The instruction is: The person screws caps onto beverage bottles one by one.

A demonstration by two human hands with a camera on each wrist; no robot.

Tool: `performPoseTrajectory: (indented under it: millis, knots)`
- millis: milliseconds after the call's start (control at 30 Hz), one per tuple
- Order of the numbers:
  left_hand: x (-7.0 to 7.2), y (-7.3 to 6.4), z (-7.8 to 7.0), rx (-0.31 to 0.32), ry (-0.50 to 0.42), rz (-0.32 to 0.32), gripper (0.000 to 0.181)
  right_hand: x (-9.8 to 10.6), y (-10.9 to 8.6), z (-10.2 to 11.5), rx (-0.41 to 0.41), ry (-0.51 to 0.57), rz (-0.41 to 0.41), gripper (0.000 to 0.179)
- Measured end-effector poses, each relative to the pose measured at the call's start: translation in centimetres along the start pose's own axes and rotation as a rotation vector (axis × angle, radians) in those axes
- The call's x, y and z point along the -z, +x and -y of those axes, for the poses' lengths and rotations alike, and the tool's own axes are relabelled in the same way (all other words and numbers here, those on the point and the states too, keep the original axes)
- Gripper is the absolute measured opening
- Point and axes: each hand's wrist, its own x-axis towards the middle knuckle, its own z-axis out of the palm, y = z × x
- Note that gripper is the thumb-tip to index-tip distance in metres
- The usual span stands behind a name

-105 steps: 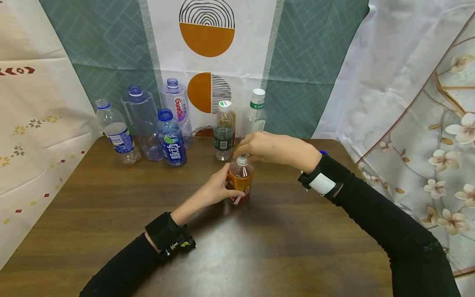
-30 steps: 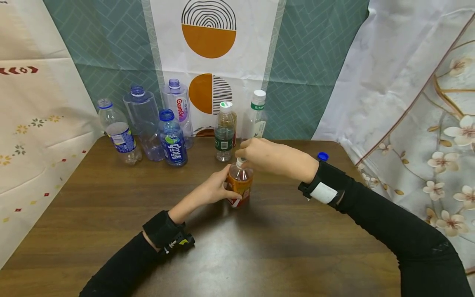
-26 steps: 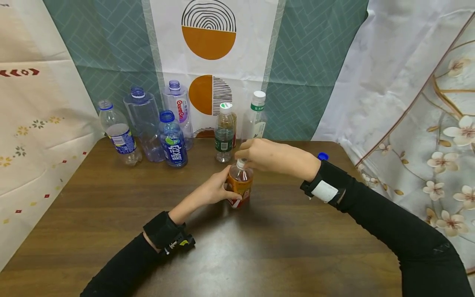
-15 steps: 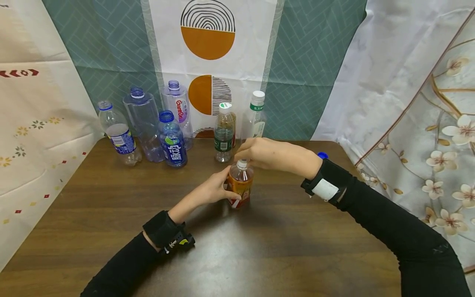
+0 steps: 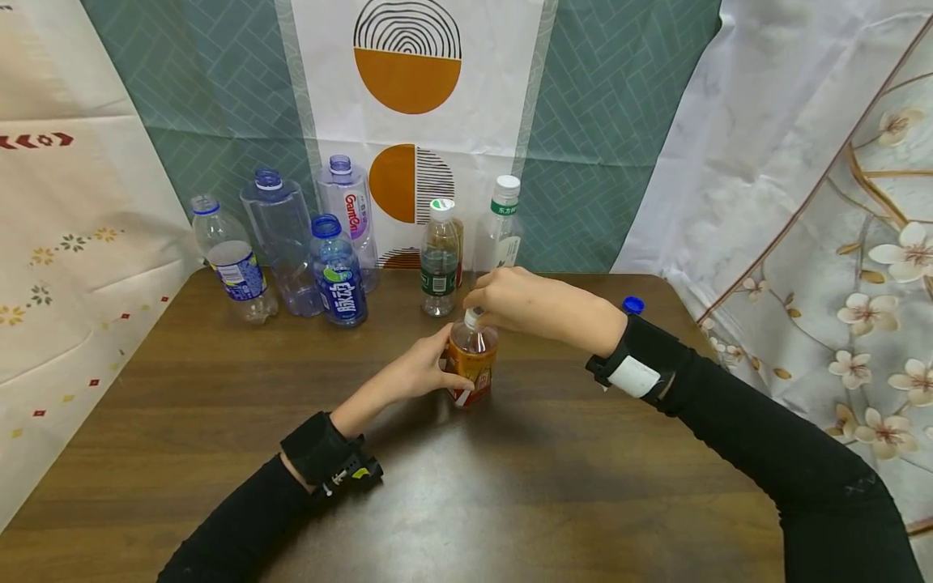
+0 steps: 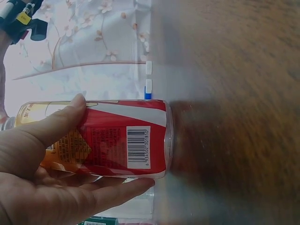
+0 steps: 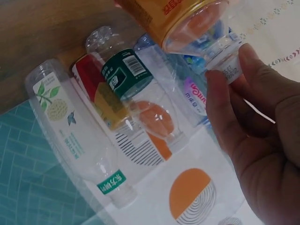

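A small drink bottle (image 5: 474, 352) with an orange and red label stands upright on the table. My left hand (image 5: 419, 372) grips its body from the left, thumb across the front; in the left wrist view the thumb lies over the red label (image 6: 108, 154) with its barcode. From above, my right hand (image 5: 535, 304) reaches to the bottle's neck and pinches the white cap (image 7: 227, 65) between thumb and forefinger. The cap sits at the mouth; whether it is loose or tight I cannot tell.
Uncapped bottles stand at the back left, among them a blue bottle (image 5: 338, 279) and a tall clear one (image 5: 280, 243). Behind the held bottle are a green-labelled bottle (image 5: 439, 267) and a white-capped bottle (image 5: 505, 223). A blue cap (image 5: 633, 305) lies beyond my right wrist.
My right fingers have shifted back and forth about the cap, the wrist turning slightly. The left hand keeps its grip, and the bottle has barely moved.
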Motion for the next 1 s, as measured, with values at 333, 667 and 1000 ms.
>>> performPoseTrajectory:
  millis: [333, 667, 1000]
  knots:
    - [0.2, -0.1, -0.3, -0.004, -0.015, -0.002, 0.086, -1.0, -0.1, 1.0, -0.099, -0.082, -0.135, 0.026]
    - [0.0, 0.2, -0.2, -0.003, -0.007, 0.009, 0.085, 0.3, -0.4, -0.2, -0.112, 0.11, 0.018, 0.03]
    - [0.1, 0.0, 0.0, -0.012, -0.006, 0.005, 0.083, 0.5, -0.8, -2.1, 0.235, 0.215, -0.025, 0.031]
